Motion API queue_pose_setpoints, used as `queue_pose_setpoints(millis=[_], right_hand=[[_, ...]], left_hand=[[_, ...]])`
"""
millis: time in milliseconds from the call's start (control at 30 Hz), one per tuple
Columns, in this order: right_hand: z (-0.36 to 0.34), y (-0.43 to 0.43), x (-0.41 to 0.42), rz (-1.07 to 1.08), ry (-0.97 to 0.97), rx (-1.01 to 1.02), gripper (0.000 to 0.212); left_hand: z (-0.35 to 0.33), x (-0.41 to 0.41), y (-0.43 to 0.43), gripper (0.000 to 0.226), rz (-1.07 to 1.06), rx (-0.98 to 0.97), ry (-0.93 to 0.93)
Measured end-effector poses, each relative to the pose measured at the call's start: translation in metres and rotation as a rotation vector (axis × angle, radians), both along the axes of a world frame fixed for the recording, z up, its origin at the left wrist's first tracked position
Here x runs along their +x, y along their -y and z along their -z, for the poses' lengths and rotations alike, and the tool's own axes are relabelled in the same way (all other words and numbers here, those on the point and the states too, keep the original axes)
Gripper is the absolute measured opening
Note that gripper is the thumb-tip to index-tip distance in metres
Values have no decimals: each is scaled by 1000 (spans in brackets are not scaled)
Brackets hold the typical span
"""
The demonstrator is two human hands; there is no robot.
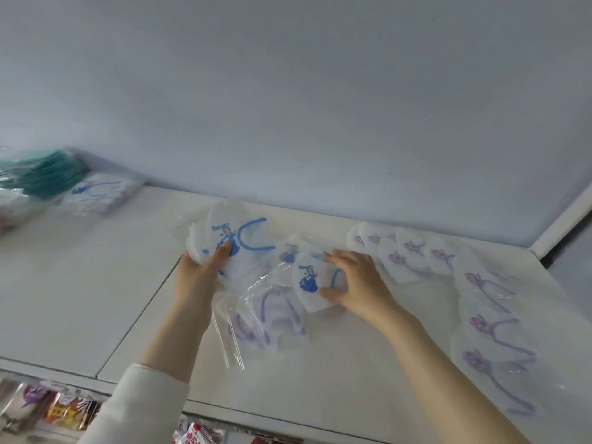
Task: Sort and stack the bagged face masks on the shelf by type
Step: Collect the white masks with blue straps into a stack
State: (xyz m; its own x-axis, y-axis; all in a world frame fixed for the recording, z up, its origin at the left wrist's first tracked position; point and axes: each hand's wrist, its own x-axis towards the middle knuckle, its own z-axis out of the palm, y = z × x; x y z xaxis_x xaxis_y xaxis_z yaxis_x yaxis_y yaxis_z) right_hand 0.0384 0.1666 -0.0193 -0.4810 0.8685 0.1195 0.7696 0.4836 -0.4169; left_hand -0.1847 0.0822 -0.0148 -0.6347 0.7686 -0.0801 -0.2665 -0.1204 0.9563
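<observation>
On the white shelf top point(80, 299), my left hand point(200, 270) grips a small stack of bagged white masks with blue print point(234, 238), thumb on top. My right hand point(355, 280) pinches another blue-print bagged mask point(309, 283) lying just right of that stack. Bagged masks with purple straps point(269, 318) lie face down below my hands. Several masks with a purple rabbit print point(487, 315) spread along the right side of the shelf. At the far left sits a blurred stack of blue-print masks point(96, 193) beside teal masks point(41, 174).
A pale wall point(288, 107) rises behind the shelf. A white post point(563, 219) bounds the right end. Packaged goods point(48, 408) hang below the shelf's front edge.
</observation>
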Motion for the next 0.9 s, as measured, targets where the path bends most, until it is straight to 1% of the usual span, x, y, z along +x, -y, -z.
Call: queue_pose_setpoints(millis=[67,133,167,233,300,367,433,467,500,533,600,633,667,700,767,800,833,867,900], right_hand=[[-6,-10,-2,17,136,-92,87],[-7,-15,-7,26,181,-94,94],[-6,-17,-9,31,155,-65,92],[-6,-19,-8,58,6,-27,83],[-9,-23,-1,83,-230,-70,67],[-18,-26,9,98,-492,-136,51],[-30,-25,12,69,-735,-257,45],[-36,-21,7,33,-787,-311,47],[-40,-16,-1,-12,-772,-328,48],[-42,-8,-12,-50,-709,-298,49],[-36,4,-37,-71,-561,-136,55],[-33,9,-47,-68,-523,-56,59],[-29,12,-53,-72,-511,-17,60],[-27,12,-56,-82,-519,-22,59],[-24,4,-54,-60,-530,-81,53],[-20,-5,-49,-8,-471,-82,55],[-17,-14,-44,49,-343,-83,61],[-13,-22,-39,86,-171,-99,69],[-9,-28,-35,92,-14,-124,78]], left_hand=[[0,-4,5,19,-24,-1,-4],[1,-7,8,21,-43,-3,-6],[2,-9,9,20,-45,-10,-7],[3,-12,11,16,-36,-27,-15],[3,-16,11,13,-28,-47,-34],[2,-17,10,15,-16,-58,-56],[0,-11,7,18,27,-63,-96],[-1,-4,6,17,65,-67,-120],[-3,3,5,16,108,-71,-132],[-6,11,5,13,161,-73,-132],[-9,27,4,11,276,-52,-122],[-9,31,3,11,307,-45,-143],[-7,31,2,10,314,-49,-175],[-6,28,2,10,303,-57,-182],[-3,14,3,20,251,-90,-156],[-2,5,4,24,215,-100,-142],[-1,-5,4,24,175,-99,-122],[-1,-14,5,24,143,-94,-108],[0,-23,5,23,119,-91,-90]])
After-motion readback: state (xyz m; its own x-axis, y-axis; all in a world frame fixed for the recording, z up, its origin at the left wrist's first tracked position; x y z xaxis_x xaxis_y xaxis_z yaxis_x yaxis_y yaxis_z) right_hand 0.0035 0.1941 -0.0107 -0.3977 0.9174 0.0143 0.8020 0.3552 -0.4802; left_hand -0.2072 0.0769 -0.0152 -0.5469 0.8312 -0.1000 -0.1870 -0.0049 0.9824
